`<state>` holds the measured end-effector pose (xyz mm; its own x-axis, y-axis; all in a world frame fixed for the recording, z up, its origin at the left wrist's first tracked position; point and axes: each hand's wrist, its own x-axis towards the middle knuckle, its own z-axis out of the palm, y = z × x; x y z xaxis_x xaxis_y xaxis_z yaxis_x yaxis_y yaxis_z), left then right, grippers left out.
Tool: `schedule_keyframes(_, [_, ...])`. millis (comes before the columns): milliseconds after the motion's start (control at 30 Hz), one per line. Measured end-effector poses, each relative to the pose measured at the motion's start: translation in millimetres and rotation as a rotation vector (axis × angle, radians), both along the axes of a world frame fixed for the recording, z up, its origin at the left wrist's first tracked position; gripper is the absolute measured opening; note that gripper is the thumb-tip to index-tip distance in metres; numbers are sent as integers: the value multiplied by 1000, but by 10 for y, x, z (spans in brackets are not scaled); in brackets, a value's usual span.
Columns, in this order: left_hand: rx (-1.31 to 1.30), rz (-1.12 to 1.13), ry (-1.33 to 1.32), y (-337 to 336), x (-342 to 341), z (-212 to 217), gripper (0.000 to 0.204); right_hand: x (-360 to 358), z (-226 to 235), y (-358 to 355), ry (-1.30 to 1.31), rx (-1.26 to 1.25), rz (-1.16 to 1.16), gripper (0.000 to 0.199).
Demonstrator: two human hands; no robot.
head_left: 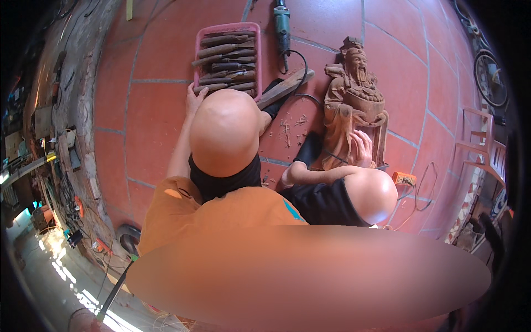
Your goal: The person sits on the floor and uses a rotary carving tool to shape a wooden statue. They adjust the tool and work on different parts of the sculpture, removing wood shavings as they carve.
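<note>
A pink plastic tray (pixel 259 41) filled with wooden-handled carving tools (pixel 224 51) lies on the tiles ahead of me to the left. My left hand (pixel 194 100) is at the tray's near left corner, its fingers closed about the rim beside the nearest tool handle; my left knee hides part of it. To the right, a carved wooden statue (pixel 357 99) of a bearded, robed figure lies on its back, head away from me. My right hand (pixel 362 148) rests on the statue's lower robe, fingers spread, holding nothing.
A green power tool (pixel 282 30) with a black cord lies beyond the tray's right side. A wooden piece (pixel 287 88) and wood shavings (pixel 287 133) lie between tray and statue. An orange power strip (pixel 404 179) sits at right, near a red chair (pixel 484 141).
</note>
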<state>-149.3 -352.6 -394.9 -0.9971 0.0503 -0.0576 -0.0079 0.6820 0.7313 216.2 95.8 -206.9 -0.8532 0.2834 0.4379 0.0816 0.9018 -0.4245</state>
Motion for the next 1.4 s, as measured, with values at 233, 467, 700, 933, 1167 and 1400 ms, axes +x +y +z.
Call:
schedule_keyframes(233, [108,18,-97,-43,-139,-114,71,-440,166,225,-109,-290,30,22])
schedule_keyframes(467, [245,56,-201,-19,-269,71,71,-1327,280,560,-459,-620,155,25])
schedule_keyframes(700, [346,73,-238,59,-421,317,65,-2001,-63,818,-735,-577,330,39])
schedule_keyframes(933, [-20,86,-8,122,-451,522,58,-2521,-377,672,-974,-763,240,51])
schedule_keyframes(1167, [340,-323,8,1086,-714,1505,49,-2541,-823,277,-771,-962,243,54])
schedule_keyframes(1400, [46,-699,-596,2381,-1208,1840,62,-2499,-852,105,-764,-1219,211,47])
